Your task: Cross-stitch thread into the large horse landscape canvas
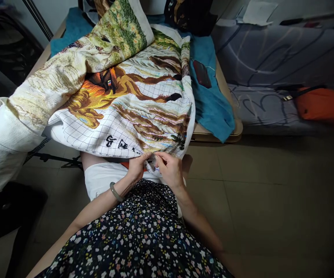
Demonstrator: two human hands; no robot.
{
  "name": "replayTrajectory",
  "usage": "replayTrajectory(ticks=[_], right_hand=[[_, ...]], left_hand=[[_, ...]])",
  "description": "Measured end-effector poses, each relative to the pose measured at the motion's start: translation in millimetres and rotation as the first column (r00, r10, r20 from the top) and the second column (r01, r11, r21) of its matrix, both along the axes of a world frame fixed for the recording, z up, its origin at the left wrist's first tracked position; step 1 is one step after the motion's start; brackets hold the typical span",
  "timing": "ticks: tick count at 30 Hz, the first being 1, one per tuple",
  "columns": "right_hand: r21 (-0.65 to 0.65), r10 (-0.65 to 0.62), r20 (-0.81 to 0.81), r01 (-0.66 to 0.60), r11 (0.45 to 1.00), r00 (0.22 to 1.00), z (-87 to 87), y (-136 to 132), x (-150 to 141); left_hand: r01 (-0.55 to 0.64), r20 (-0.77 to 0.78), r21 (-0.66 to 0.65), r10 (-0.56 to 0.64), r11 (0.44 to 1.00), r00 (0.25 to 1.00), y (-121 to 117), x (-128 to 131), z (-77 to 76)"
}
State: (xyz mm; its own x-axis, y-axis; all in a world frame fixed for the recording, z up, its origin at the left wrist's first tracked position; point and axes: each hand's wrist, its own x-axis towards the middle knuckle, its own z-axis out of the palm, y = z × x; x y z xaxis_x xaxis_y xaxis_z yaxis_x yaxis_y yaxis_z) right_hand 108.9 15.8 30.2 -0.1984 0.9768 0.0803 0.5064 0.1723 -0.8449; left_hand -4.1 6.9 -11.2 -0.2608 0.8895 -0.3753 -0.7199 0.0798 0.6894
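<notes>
A large cross-stitch cloth (132,104) with a gridded white ground and brown, orange and green stitched areas drapes over a table toward my lap. My left hand (137,166), a green bangle on its wrist, pinches the cloth's near edge from below. Right beside it, my right hand (169,168) pinches the same edge, fingers pressed together; whether it holds a needle is too small to tell. Both hands touch each other at the hem, above my flower-print dress.
A teal towel (210,96) covers the table's right part, with a dark phone-like object (202,73) on it. A bed with grey bedding (282,65) and an orange cushion (323,104) stands to the right. Tiled floor (271,200) lies open at right. A dark stand's legs (53,158) sit at left.
</notes>
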Motion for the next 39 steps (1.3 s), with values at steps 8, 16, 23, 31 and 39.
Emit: replayTrajectory(ticks=[8,16,23,31,39], right_hand=[[0.13,-0.035,0.161,0.014,0.991,0.986,6.5,2.0,-4.2],[-0.056,-0.083,-0.105,0.078,0.995,0.991,-8.6,-3.4,-15.9],[-0.264,-0.206,-0.345,0.116,0.958,0.916,-16.1,-4.9,-19.4],[-0.139,-0.242,-0.299,0.209,0.968,0.923,-27.2,-9.3,-23.8],[-0.158,-0.164,-0.299,0.121,0.98,0.94,-12.0,-10.9,-14.6]], left_hand=[[-0.032,0.008,0.026,0.032,0.999,0.999,1.5,0.2,5.4],[-0.015,0.018,-0.007,0.015,1.0,1.0,3.6,-0.7,9.7],[-0.098,-0.042,0.002,0.098,0.995,0.994,11.4,-0.4,9.4],[-0.112,-0.058,0.045,0.114,0.993,0.992,13.8,0.4,15.5],[-0.076,0.005,0.017,0.076,0.997,0.997,10.8,0.4,16.8]])
